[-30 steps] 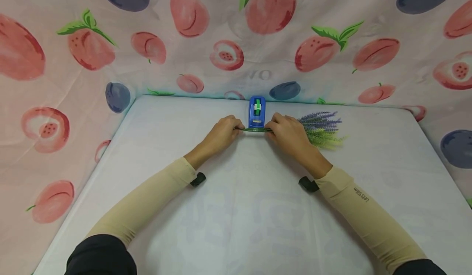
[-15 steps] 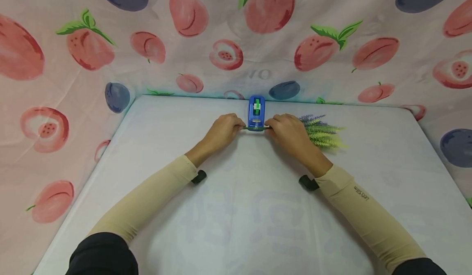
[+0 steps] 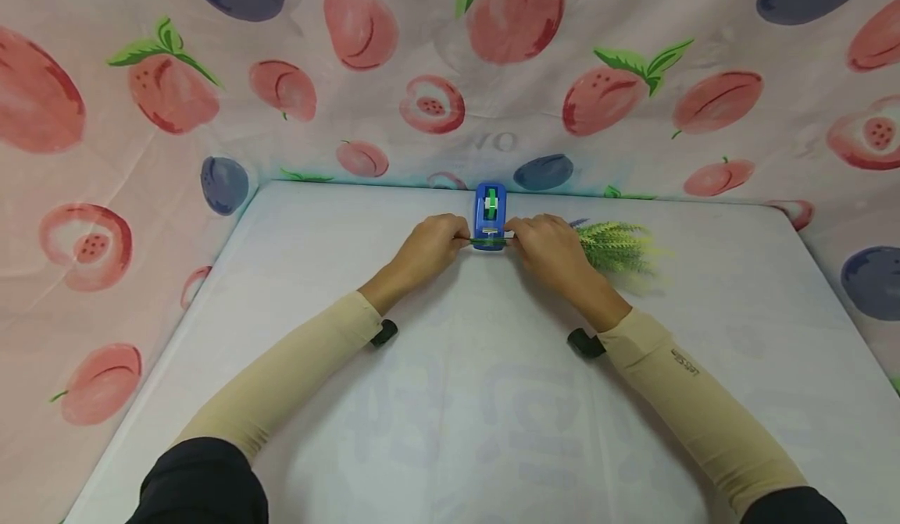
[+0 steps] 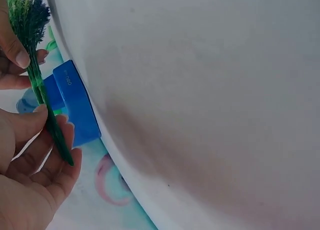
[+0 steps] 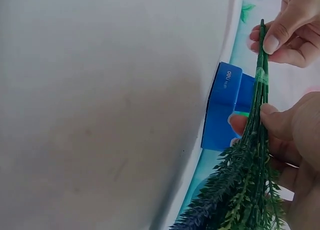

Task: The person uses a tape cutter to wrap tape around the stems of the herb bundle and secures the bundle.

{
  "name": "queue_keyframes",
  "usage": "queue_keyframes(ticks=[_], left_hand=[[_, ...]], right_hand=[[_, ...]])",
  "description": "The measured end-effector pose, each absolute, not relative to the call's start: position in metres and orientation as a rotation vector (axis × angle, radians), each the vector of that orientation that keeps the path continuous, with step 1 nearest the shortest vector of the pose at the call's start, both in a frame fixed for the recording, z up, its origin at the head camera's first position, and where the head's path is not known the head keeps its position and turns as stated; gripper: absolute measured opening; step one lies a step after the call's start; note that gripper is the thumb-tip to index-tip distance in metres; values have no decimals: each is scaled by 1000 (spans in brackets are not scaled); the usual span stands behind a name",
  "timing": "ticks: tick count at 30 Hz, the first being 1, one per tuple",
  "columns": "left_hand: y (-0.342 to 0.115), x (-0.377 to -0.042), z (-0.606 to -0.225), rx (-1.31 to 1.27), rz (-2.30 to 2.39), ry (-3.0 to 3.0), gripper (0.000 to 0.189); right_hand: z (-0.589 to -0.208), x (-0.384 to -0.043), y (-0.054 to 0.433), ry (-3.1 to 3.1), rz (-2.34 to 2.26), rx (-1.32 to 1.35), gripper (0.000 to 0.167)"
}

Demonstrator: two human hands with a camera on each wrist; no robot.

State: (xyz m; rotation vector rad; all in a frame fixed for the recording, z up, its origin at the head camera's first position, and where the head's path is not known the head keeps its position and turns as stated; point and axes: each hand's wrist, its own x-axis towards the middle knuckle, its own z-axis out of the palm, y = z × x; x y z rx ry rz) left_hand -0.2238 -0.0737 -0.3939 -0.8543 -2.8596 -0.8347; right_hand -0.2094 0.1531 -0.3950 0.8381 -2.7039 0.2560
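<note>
A bunch of artificial lavender [image 3: 615,247] with purple and yellow-green sprigs is held level between both hands. My left hand [image 3: 433,247] pinches the stem ends between thumb and fingers. My right hand [image 3: 550,244] pinches the green stems [image 5: 257,97] just below the sprigs. Between the hands, a shiny band of clear tape [image 5: 262,76] circles the stems. Right behind them stands a blue tape dispenser [image 3: 489,215] with a green core, and the stems cross over its near end in the head view. In the left wrist view, the dark green stem tips [image 4: 67,157] poke out past the left thumb.
A white-covered table [image 3: 450,399] lies under both arms. At its back edge, close behind the dispenser, hangs a peach-print curtain [image 3: 436,55] that also runs down the left side. Small black wrist cameras sit below both wrists.
The bunch has turned about its stems: purple sprigs showed on top before, and now the yellow-green ones do. Both hands have shifted slightly toward the back, bringing the stems over the dispenser's near end.
</note>
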Motion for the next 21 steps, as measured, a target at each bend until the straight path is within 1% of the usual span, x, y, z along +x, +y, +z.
queue_keyframes(ticks=[6,8,11,13,15,21], left_hand=[[-70,-230,-393,-844,-935,-2877,9],[-68,-232,-394,-840,-967,-2894,16],[-67,-236,-393,-851,-976,-2933,33],[-65,-239,-393,-866,-968,-2958,38],[-64,-241,-393,-879,-953,-2981,39],[-63,-245,-394,-871,-932,-3034,34]], right_hand=[[-391,-212,150,-2771,253,850,26],[-391,-213,149,-2814,251,835,29],[-390,-214,147,-2871,235,805,35],[-389,-215,145,-2894,227,788,37],[-389,-216,144,-2903,242,777,38],[-390,-220,142,-2928,378,748,33]])
